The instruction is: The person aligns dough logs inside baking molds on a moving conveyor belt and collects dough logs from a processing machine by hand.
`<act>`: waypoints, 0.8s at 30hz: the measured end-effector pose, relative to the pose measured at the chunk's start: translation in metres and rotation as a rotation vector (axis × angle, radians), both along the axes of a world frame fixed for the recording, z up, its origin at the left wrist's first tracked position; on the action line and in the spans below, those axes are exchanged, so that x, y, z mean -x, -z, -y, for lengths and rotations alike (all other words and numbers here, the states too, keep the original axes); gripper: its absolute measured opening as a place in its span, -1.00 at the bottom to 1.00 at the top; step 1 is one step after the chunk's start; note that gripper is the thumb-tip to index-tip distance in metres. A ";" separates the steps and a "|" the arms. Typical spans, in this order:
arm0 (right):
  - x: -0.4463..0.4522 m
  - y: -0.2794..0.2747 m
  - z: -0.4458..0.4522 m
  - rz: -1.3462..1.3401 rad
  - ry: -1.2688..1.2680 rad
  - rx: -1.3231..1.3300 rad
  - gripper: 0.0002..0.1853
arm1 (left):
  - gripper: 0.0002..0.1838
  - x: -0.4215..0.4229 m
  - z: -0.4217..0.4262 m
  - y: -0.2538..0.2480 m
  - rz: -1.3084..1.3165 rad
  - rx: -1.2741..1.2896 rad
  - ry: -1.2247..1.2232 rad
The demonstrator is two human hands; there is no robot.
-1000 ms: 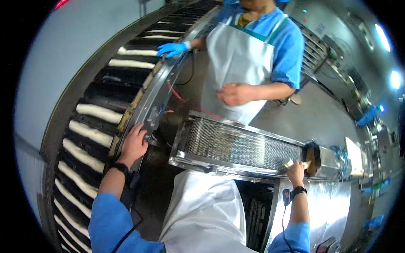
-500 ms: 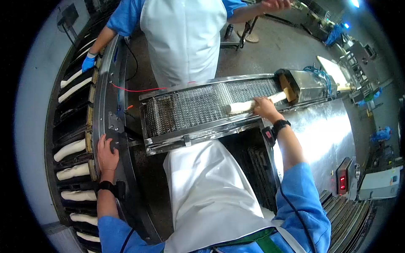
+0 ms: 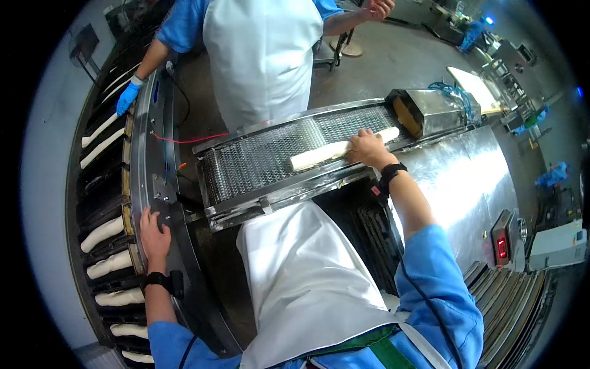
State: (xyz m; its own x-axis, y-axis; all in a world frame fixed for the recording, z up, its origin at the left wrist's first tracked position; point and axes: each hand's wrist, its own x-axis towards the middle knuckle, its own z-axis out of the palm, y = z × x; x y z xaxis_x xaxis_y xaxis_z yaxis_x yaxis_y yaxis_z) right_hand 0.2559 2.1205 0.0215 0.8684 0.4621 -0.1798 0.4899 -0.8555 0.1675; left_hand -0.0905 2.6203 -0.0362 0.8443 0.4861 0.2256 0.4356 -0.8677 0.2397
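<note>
A long pale dough roll (image 3: 321, 155) lies along a metal mesh conveyor (image 3: 252, 165). My right hand (image 3: 367, 149) is wrapped over the roll near its middle, hiding that part, and both ends stick out. On the steel side rail (image 3: 146, 184) of the long line at left rests my left hand (image 3: 155, 235), its fingers apart and nothing in it. Beside that hand, in the dark troughs, are other dough pieces, such as one dough roll (image 3: 102, 234).
Across the conveyor stands a co-worker in a white apron (image 3: 258, 61), a blue-gloved hand (image 3: 128, 96) at the troughs. A metal hood (image 3: 433, 112) covers the conveyor's far end. At right are a steel table (image 3: 455, 184) and a red digital display (image 3: 502, 247).
The dough roll has moved left along the conveyor, out from under the hood, with my right hand on it. My left hand stays on the rail.
</note>
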 end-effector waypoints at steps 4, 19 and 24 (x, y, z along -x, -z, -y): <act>0.028 -0.013 -0.015 0.070 -0.106 -0.161 -0.49 | -0.61 0.002 -0.005 0.007 0.018 -0.021 0.023; 0.111 -0.111 0.051 -0.531 0.311 -1.952 -0.65 | -0.60 0.003 -0.007 0.002 -0.071 -0.032 -0.038; 0.120 -0.116 0.113 -0.444 0.469 -2.018 -0.62 | -0.61 0.002 -0.005 -0.001 -0.060 -0.034 -0.007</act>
